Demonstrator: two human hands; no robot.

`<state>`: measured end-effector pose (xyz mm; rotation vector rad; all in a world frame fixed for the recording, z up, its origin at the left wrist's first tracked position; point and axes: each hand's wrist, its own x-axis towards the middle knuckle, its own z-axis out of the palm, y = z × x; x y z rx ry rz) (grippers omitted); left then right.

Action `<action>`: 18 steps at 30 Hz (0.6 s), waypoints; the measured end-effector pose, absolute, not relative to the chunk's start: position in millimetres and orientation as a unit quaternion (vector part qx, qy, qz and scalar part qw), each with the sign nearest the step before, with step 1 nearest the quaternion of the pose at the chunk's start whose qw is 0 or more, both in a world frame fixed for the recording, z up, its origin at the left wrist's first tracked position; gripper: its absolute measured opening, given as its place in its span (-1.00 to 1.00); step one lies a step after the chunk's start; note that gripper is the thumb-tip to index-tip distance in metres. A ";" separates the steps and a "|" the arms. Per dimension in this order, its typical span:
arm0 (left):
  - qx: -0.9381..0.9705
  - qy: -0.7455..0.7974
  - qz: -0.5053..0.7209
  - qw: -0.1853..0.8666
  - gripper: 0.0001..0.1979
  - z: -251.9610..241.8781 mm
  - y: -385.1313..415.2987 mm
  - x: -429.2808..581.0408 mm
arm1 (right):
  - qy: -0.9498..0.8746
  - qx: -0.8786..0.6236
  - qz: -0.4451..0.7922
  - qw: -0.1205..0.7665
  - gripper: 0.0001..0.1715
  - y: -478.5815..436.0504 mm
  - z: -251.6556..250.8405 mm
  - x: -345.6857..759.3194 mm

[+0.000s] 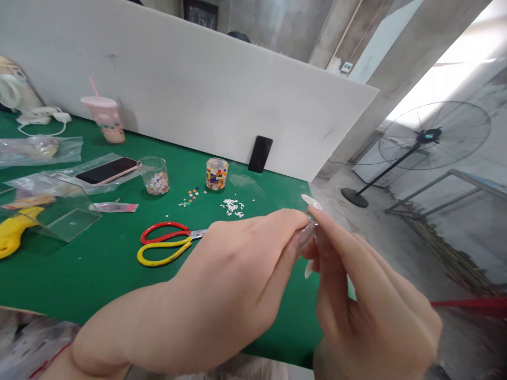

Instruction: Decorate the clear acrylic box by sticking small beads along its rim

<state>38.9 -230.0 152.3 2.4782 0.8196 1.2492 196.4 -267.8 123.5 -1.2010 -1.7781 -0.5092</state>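
My left hand (237, 274) and my right hand (368, 295) meet fingertip to fingertip over the right end of the green table (190, 295). Fingers of both are closed in a pinch; whatever lies between them is too small and hidden to name. Scissors (164, 244) with one red and one yellow handle lie beside my left hand, which covers their blades. Beyond the hands stands a round cup of coloured mosaic tiles (216, 174), with white pieces (232, 207) and small coloured pieces (191, 196) scattered near it.
A glass cup with beads (157, 182), a pink tumbler (108, 121), a phone (106, 170), a clear acrylic stand (71, 224) and a yellow tool (16, 232) are at left. A black phone (260, 154) leans on the white panel (214, 95). A fan (428, 135) stands right.
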 end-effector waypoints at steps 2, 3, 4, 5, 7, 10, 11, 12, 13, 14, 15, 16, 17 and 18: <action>0.853 0.283 0.421 0.120 -0.78 151.9 -228.8 39.7 | -0.716 -0.490 -0.203 0.454 -0.40 -268.5 123.9 195.3; 0.857 0.280 0.415 0.120 -0.78 151.7 -228.4 40.1 | -0.713 -0.493 -0.202 0.457 -0.40 -269.2 124.3 195.1; 0.859 0.277 0.412 0.120 -0.79 151.4 -228.1 40.5 | -0.709 -0.497 -0.198 0.459 -0.40 -270.0 124.7 195.2; 0.859 0.275 0.414 0.122 -0.79 151.1 -228.0 40.7 | -0.705 -0.501 -0.195 0.462 -0.41 -270.8 125.1 195.8; 0.854 0.275 0.423 0.128 -0.80 150.7 -228.5 40.8 | -0.702 -0.507 -0.184 0.465 -0.45 -272.3 126.0 197.9; 0.849 0.279 0.430 0.127 -0.80 150.9 -230.7 39.7 | -0.714 -0.502 -0.144 0.465 -0.45 -273.0 128.0 201.1; 0.852 0.280 0.425 0.120 -0.80 151.2 -231.6 39.2 | -0.720 -0.499 -0.130 0.464 -0.43 -272.8 128.8 201.8; 0.855 0.283 0.421 0.108 -0.79 151.5 -232.4 38.7 | -0.723 -0.497 -0.120 0.464 -0.42 -272.5 129.5 202.1; 0.859 0.286 0.415 0.092 -0.78 151.8 -233.1 38.4 | -0.725 -0.494 -0.114 0.465 -0.42 -272.4 130.2 202.3; 0.863 0.289 0.408 0.074 -0.77 152.1 -233.6 38.3 | -0.726 -0.493 -0.111 0.466 -0.42 -272.4 130.7 202.3; 0.866 0.294 0.402 0.058 -0.78 152.3 -233.9 38.4 | -0.725 -0.492 -0.110 0.469 -0.43 -272.7 131.1 202.3; 0.869 0.296 0.393 0.046 -0.78 152.4 -233.8 38.7 | -0.724 -0.493 -0.108 0.470 -0.44 -273.2 131.2 202.4; 0.870 0.299 0.390 0.037 -0.79 152.4 -233.6 39.1 | -0.723 -0.494 -0.105 0.471 -0.45 -273.8 131.2 202.5; 0.870 0.300 0.389 0.033 -0.78 152.2 -233.2 39.4 | -0.721 -0.496 -0.102 0.472 -0.45 -274.4 131.0 202.6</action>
